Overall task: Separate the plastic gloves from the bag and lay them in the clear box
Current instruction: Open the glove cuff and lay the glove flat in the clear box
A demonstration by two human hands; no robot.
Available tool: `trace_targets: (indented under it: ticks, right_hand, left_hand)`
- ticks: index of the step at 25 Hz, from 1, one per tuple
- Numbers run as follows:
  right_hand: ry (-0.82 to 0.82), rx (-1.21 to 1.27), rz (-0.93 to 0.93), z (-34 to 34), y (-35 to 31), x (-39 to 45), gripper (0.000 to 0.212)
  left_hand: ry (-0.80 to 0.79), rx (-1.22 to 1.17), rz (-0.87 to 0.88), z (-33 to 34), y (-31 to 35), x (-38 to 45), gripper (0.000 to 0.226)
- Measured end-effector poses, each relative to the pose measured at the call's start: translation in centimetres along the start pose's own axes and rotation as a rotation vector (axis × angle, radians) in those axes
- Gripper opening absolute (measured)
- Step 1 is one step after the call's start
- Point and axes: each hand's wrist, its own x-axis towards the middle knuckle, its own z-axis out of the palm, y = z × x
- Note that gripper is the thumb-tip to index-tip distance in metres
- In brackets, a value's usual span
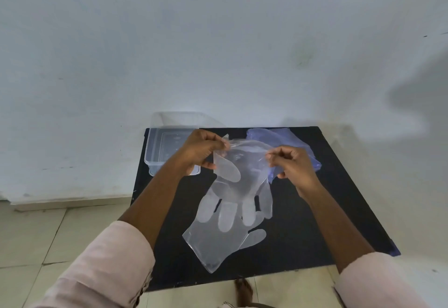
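Observation:
A translucent plastic glove hangs over the black board, its fingers pointing down. My left hand pinches its cuff at the left and my right hand pinches the cuff at the right. A second clear glove lies flat on the board beneath it. The bluish plastic bag lies crumpled behind my right hand. The clear box stands at the board's far left corner, partly hidden by my left hand.
The black board rests on a tiled floor against a white wall. The box's clear lid leans on the wall behind it. A bare foot shows at the board's near edge.

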Motion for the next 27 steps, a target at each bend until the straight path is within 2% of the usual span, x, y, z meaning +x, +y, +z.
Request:
trace_targets:
  ticks: [6, 9, 12, 15, 18, 22, 27]
  right_hand:
    - [0.003, -0.289, -0.2, 1.1, -3.4, 0.8, 0.02]
    - [0.03, -0.29, -0.234, 1.7, -3.9, 0.9, 0.013]
    - [0.044, -0.176, -0.18, 2.0, -4.0, 0.9, 0.013]
    - [0.03, -0.002, -0.102, 2.0, -4.3, 0.6, 0.01]
    - [0.021, 0.131, -0.057, 1.9, -4.8, 0.4, 0.012]
    - [-0.003, 0.166, -0.046, 1.6, -5.1, 0.5, 0.012]
    - [-0.033, 0.197, -0.059, 0.5, -4.4, 2.0, 0.008]
  left_hand:
    - [0.081, 0.233, 0.073, -1.2, -2.1, 0.3, 0.006]
    - [0.139, 0.174, 0.106, -0.8, -3.2, 0.2, 0.007]
    - [0.179, -0.098, 0.1, -0.5, -3.7, 0.0, 0.008]
    - [0.191, -0.208, 0.153, 0.1, -3.7, -0.3, 0.009]
    - [0.167, -0.281, 0.204, 0.4, -3.3, -0.2, 0.012]
    - [0.095, -0.372, 0.229, 0.6, -2.5, 0.2, 0.005]
    - [0.099, -0.312, 0.237, 1.3, -1.0, 1.3, 0.01]
